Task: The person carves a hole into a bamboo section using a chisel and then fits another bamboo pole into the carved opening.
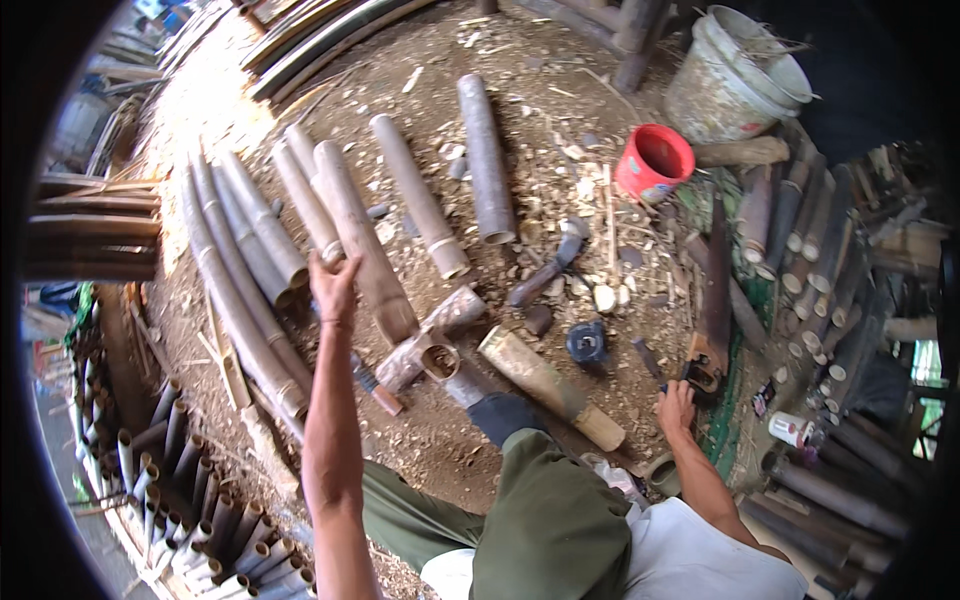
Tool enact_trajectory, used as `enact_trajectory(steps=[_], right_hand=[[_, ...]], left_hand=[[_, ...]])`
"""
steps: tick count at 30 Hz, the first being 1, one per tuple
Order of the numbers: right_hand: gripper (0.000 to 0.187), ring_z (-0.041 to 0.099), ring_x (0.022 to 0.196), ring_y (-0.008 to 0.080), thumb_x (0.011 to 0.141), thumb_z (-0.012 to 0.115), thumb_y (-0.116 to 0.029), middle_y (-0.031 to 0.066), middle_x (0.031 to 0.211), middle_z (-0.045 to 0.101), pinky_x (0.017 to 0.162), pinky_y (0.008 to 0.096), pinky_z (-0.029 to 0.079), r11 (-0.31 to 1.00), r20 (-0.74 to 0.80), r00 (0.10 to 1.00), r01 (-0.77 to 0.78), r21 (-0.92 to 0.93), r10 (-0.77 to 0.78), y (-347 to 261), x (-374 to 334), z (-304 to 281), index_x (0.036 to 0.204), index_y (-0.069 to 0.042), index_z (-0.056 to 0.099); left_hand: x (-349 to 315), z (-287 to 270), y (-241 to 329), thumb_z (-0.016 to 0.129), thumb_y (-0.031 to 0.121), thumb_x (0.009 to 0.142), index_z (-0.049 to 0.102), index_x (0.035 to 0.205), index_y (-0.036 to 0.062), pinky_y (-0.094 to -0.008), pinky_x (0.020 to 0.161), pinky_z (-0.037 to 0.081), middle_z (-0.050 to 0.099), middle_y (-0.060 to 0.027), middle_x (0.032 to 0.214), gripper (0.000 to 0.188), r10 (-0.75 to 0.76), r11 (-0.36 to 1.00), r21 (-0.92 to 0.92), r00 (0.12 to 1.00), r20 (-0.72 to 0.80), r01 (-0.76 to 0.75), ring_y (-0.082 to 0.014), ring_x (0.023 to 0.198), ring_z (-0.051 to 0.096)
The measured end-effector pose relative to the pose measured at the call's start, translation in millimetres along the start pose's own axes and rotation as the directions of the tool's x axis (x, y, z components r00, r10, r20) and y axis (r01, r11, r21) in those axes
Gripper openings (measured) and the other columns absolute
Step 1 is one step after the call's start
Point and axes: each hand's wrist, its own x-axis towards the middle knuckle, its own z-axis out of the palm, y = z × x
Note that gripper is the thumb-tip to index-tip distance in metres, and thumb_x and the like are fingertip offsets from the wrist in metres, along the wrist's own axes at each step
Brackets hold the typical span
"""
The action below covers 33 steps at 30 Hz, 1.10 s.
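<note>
My left hand [333, 285] reaches forward, its fingers closed round the near end of a bamboo pole [303, 205] lying on the ground. Beside it rests a thicker bamboo pole [360, 235]. Off to the right, my right hand [677, 408] is low, fingers closed at the thin end of a small dark tool [645, 357] whose kind I cannot make out. Just right of that hand lies a saw [708, 362] with a wooden handle. A blue and black tape measure [587, 343] sits between my hands, near a pale bamboo piece [535, 372].
Several bamboo lengths [240, 290] lie at the left. A dark-handled tool [550, 265] rests among wood chips. Ahead stand a red container [655, 162] and a dirty white bucket [715, 85]. Cut bamboo [830, 235] is stacked at the right, more tubes [210, 510] at the lower left.
</note>
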Motion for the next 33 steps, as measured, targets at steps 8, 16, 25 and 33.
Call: enact_trajectory(steps=[8,16,25,33], right_hand=[[0.028,0.059,0.097,0.0383,0.094,0.058,-0.017,0.0186,0.111,0.048,0.082,0.047,0.05,0.889,-0.327,0.915,0.339,0.308,-0.236,-5,16,-160,0.118,-0.002,0.057],[0.026,0.064,0.098,0.0418,0.085,0.068,-0.02,0.0225,0.101,0.066,0.085,0.048,0.051,0.935,-0.349,0.882,0.353,0.047,-0.315,-73,233,-326,0.107,-0.006,0.069],[0.028,0.07,0.07,0.0359,0.079,0.072,-0.025,0.0252,0.085,0.07,0.063,0.0475,0.053,0.938,-0.342,0.92,0.273,0.215,-0.189,-114,284,-340,0.077,0.003,0.071],[0.035,0.06,0.065,0.0142,0.089,0.06,-0.005,0.0111,0.095,0.056,0.044,0.0258,0.053,0.171,0.185,0.65,-0.086,0.982,-0.737,-258,12,-309,0.121,-0.001,0.048]], left_hand=[[-50,-56,10,0.069,0.032,0.09,0.063,0.12,-0.0027,-0.0332,0.092,0.049,0.068,-0.0139,0.108,0.046,-0.01,0.921,0.389,0.997,0.077,-0.021,-0.0233,0.101,0.064],[-131,-13,0,0.071,0.023,0.087,0.065,0.114,-0.003,-0.0395,0.088,0.055,0.067,-0.0183,0.113,0.038,-0.21,0.829,0.56,0.923,0.321,-0.006,-0.0283,0.101,0.067],[-196,52,63,0.068,0.008,0.079,0.058,0.123,0.0011,-0.0424,0.101,0.047,0.058,-0.0189,0.127,0.046,0.112,0.811,0.45,0.855,0.506,-0.373,-0.0357,0.118,0.057],[-177,118,115,0.062,0.02,0.085,0.05,0.138,0.0128,-0.0493,0.117,0.028,0.052,-0.0095,0.139,0.054,0.61,0.336,0.561,0.629,0.483,-0.757,-0.0265,0.136,0.044]])
